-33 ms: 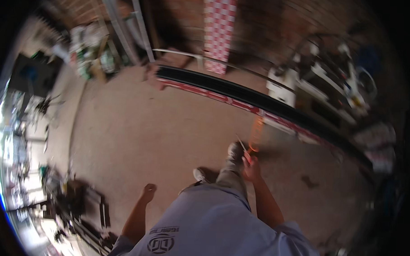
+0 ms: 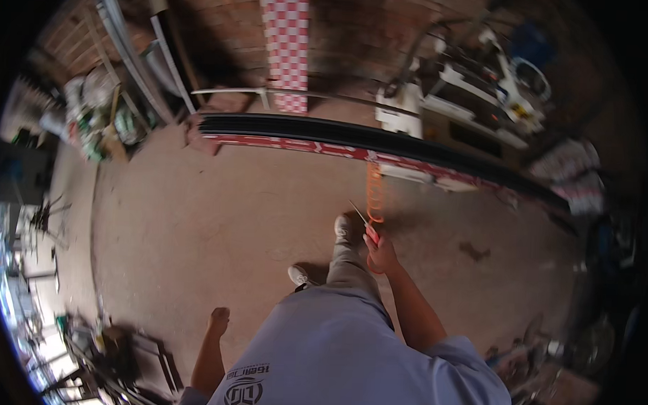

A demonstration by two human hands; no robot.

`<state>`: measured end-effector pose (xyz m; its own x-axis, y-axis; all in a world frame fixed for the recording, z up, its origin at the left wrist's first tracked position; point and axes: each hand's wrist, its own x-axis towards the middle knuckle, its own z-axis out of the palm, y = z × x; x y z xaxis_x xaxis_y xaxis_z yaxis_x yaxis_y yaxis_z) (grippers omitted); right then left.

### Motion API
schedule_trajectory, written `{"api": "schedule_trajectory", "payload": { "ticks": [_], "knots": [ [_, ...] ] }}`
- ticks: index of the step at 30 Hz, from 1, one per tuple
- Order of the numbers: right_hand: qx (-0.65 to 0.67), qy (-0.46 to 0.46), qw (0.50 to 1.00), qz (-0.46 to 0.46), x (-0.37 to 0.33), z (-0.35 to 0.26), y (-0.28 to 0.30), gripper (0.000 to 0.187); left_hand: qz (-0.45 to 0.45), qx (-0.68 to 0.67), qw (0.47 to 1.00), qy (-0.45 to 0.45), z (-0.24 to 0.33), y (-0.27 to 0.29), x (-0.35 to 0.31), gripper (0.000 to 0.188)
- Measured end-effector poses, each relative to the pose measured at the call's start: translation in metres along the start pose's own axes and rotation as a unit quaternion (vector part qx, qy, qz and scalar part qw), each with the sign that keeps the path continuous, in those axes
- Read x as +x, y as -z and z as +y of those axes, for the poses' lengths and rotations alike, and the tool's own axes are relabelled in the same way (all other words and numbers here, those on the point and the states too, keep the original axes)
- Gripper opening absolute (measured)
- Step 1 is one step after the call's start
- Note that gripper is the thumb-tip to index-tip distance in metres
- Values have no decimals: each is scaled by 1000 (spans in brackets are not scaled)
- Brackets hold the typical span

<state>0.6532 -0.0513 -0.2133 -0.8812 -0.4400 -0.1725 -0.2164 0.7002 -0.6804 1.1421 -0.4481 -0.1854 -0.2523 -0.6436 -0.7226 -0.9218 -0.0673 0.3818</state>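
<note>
My right hand (image 2: 383,256) is wrapped round a red air blow gun (image 2: 372,235), whose thin metal nozzle points forward and to the left. From the gun an orange coiled hose (image 2: 374,190) runs up to the long stack of black strips (image 2: 326,133) ahead, and beyond it the hose is hidden. Part of the hose also loops below the hand. Low on the left, my left hand (image 2: 220,319) hangs apart from everything, its fingers curled in; nothing shows in it.
Under the black strips lies a red-and-white patterned support (image 2: 290,143). A white machine (image 2: 398,119) stands behind at the right. A checkered board (image 2: 286,51) and metal profiles (image 2: 126,53) lean on the brick wall. Bags (image 2: 92,109) lie far left; frames (image 2: 143,360) stand near left.
The view has turned to the right, so the strips, machine and wall items sit further left and more level. My right hand keeps hold of the air blow gun.
</note>
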Motion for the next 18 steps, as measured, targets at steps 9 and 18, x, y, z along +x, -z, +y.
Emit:
{"api": "schedule_trajectory", "payload": {
  "ticks": [9, 18],
  "knots": [
    [226, -133, 936, 234, -76, 97, 225, 54, 1, -72, 993, -92, -18, -62, 24, 32],
    [258, -283, 885, 264, -29, 174, 371, 45, -71, -30, 979, -188, 52, -178, -35, 30]
  ]
}}
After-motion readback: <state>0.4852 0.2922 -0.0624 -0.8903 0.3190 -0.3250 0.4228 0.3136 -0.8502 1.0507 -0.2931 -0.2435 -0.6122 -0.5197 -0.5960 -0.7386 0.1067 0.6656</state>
